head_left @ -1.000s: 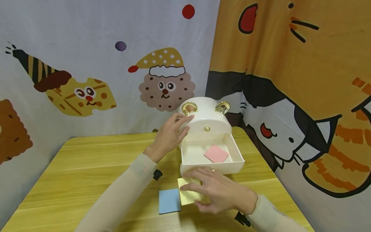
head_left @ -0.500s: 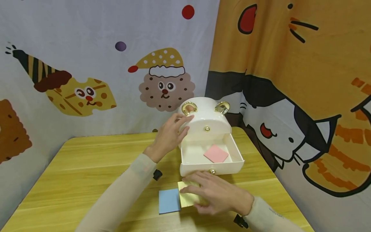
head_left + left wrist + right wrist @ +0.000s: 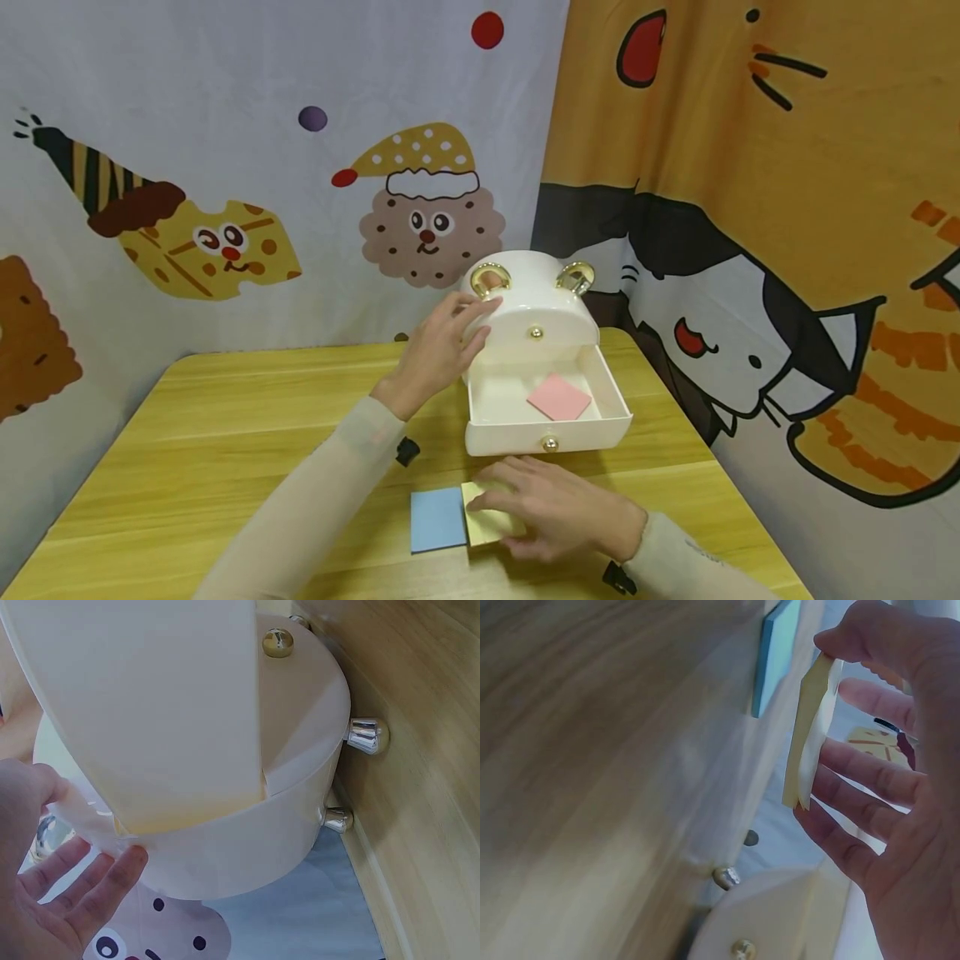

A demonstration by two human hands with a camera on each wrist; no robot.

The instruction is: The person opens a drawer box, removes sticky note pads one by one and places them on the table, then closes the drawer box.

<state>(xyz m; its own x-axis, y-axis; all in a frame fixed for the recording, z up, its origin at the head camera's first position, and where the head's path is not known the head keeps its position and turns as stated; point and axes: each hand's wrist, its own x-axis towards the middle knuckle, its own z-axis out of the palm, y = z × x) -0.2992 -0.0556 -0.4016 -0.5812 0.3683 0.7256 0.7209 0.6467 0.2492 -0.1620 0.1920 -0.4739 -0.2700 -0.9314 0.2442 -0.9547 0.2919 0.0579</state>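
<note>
Right hand (image 3: 551, 508): thumb and fingers grip a yellow square paper pad (image 3: 487, 521) by its edges, at 6 o'clock from a white plastic pull-out drawer (image 3: 506, 440). Blue square paper pad (image 3: 438, 520) lies on the pale wooden table (image 3: 262, 467), just beside the yellow one at 9 o'clock. Left hand (image 3: 438, 354): fingers extended, touching the 9 o'clock side of the glossy white rounded box (image 3: 531, 287) with gold ears. Pink square paper pad (image 3: 559, 397) lies inside the drawer, toward 3 o'clock.
</note>
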